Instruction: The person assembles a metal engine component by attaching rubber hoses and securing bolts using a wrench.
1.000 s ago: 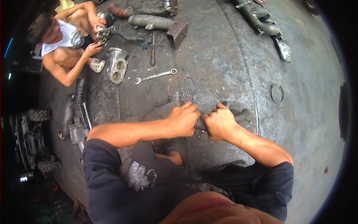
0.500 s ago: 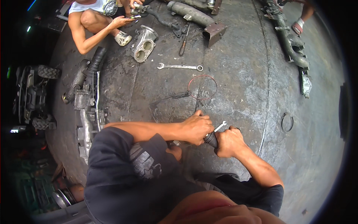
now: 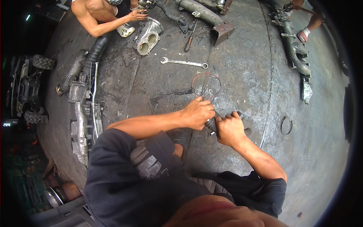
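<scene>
Both my hands are closed on a dark tubular part (image 3: 212,124) held just above the floor. My left hand (image 3: 198,113) wraps its upper left end, with the knuckles up. My right hand (image 3: 230,129) grips it from the right, its fingers curled and hiding much of the part. Dark rounded ends show beyond the right fingers. A small shiny metal tip (image 3: 211,133) sticks out below the part, between the hands; what it belongs to is mostly hidden. Farther off, a thin red ring (image 3: 206,73) and a combination wrench (image 3: 184,62) lie on the floor.
A black ring clamp (image 3: 286,125) lies to the right. Metal engine parts (image 3: 79,125) line the left side, and a long manifold pipe (image 3: 291,45) the far right. A screwdriver (image 3: 191,38) and a two-holed metal housing (image 3: 148,39) lie ahead, near a squatting co-worker's arm (image 3: 109,26).
My hands have shifted slightly forward and turned the part. The small wrench head that stuck out between them no longer shows there; a metal tip now shows below. The co-worker's hand has moved.
</scene>
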`<action>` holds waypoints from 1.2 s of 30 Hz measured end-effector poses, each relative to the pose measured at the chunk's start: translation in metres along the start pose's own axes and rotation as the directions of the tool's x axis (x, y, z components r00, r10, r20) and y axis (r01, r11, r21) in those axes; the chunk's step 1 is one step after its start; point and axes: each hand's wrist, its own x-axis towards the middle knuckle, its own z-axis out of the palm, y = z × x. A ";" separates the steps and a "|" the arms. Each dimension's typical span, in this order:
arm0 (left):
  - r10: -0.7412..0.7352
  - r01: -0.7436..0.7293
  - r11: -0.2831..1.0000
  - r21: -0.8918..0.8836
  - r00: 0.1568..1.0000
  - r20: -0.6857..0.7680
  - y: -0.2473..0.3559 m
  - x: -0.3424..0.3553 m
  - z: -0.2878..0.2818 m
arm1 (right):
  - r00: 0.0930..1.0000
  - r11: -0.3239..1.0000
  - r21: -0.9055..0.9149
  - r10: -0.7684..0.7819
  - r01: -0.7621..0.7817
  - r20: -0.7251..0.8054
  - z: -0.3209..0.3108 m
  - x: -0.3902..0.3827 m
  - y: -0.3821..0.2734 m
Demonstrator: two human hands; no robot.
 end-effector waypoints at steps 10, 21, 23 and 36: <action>-0.187 0.196 0.969 0.152 0.980 -0.068 -0.076 -0.033 -0.002 | 0.891 0.985 0.069 0.171 -0.156 -0.422 -0.022 0.016 0.045; -0.112 0.120 0.987 0.104 0.990 -0.082 -0.064 -0.022 0.023 | 0.220 0.272 0.708 0.961 -0.652 -0.166 0.109 0.004 0.224; -0.150 0.160 0.982 0.097 0.984 -0.099 -0.075 -0.026 0.024 | 0.020 0.063 0.830 0.998 -0.555 -0.063 0.161 0.017 0.193; -0.355 0.351 0.935 0.050 0.930 0.100 -0.141 0.025 0.001 | 0.003 -0.096 0.881 0.994 -0.464 0.110 0.186 0.034 0.173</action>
